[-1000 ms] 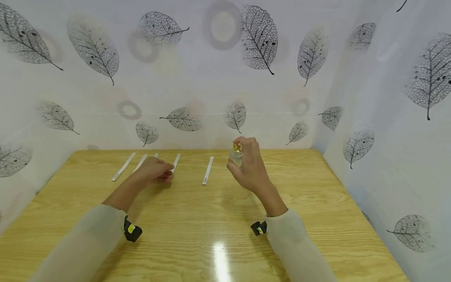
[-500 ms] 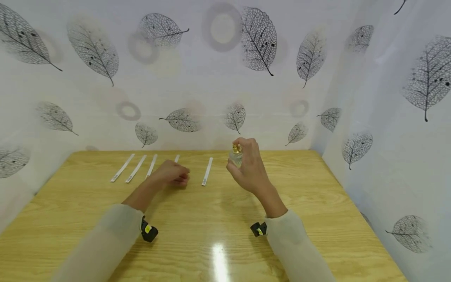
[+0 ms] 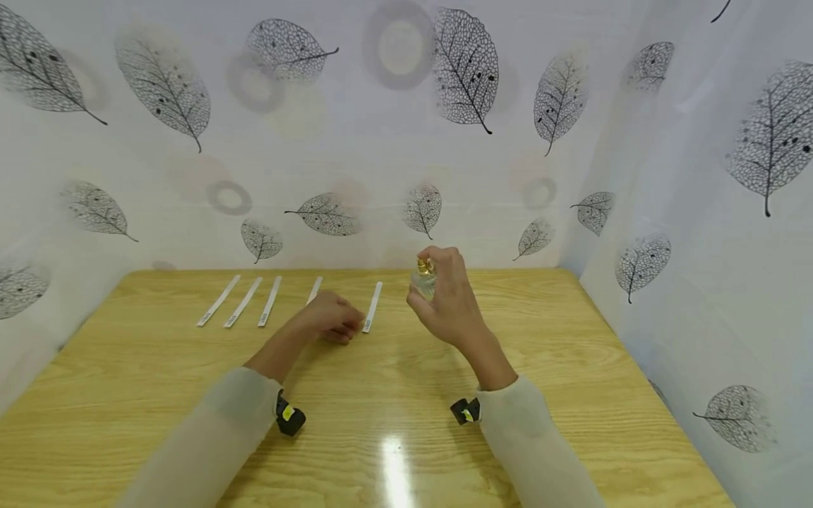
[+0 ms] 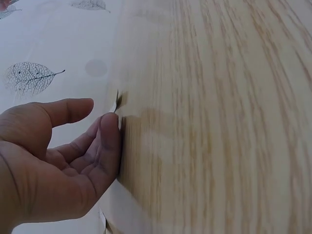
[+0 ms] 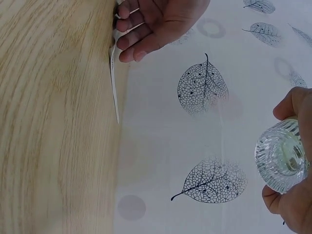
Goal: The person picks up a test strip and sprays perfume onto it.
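My right hand (image 3: 454, 303) grips a clear glass perfume bottle (image 3: 422, 283) with a gold sprayer neck, raised over the back of the table, index finger on its top. In the right wrist view the ribbed glass base of the perfume bottle (image 5: 275, 158) shows between thumb and fingers. My left hand (image 3: 330, 319) is low over the table, fingers loosely bent and thumb apart from them in the left wrist view. Its fingertips are right beside the lower end of the rightmost white paper strip (image 3: 373, 307). Another paper strip (image 3: 315, 288) is partly hidden behind this hand.
Farther left, three more white strips, a left one (image 3: 219, 301), a middle one (image 3: 243, 303) and a right one (image 3: 269, 301), lie slanted on the wooden table (image 3: 356, 416). A white leaf-print curtain (image 3: 381, 141) stands along the back and sides.
My left hand has moved right along the row, from the fourth strip to the rightmost one, uncovering strips on the left. My right hand still holds the perfume bottle in place.
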Tool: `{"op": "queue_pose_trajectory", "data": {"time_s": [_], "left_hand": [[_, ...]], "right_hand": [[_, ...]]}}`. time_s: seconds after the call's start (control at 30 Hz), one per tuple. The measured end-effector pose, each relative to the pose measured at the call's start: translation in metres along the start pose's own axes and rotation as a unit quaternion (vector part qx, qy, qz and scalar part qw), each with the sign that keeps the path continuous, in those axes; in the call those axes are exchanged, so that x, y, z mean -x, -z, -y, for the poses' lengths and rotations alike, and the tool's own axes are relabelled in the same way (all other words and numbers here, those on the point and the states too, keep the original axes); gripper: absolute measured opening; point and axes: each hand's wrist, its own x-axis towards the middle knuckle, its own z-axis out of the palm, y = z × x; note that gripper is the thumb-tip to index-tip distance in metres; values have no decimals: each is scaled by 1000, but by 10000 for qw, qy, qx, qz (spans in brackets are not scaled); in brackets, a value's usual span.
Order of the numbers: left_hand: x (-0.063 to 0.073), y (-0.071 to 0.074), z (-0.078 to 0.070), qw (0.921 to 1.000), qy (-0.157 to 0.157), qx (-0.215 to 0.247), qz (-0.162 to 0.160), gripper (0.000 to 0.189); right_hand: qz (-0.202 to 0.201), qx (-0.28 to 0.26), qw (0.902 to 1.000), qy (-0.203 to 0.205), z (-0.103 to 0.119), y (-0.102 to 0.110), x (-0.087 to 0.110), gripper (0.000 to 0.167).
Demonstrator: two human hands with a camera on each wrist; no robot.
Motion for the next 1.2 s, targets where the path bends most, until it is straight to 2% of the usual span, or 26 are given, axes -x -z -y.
{"op": "queue_pose_trajectory", "data": {"time_s": [0.27, 0.43, 0.6, 0.73, 1.0, 1.2], "left_hand": [[-1, -9, -3, 9962, -71, -810, -308, 19], [-2, -14, -4, 9840, -102, -1688, -570, 26], [-3, -18, -7, 9731, 4, -2175, -753, 32], [-4, -19, -7, 9696, 6, -2313, -795, 29], [-3, -17, -7, 9738, 20, -2150, -738, 23], [-6, -16, -5, 9731, -42, -2217, -625, 18]], "right_hand": [[-4, -11, 10000, 46, 0, -1, 0, 55], [22, -85, 10000, 12, 0, -1, 0, 55], [89, -139, 9999, -32, 1, -1, 0, 56], [109, -153, 9998, -37, 2, -1, 0, 56], [51, -76, 9999, 86, 0, -2, 0, 55], [52, -67, 9999, 138, 0, -3, 0, 55]]}}
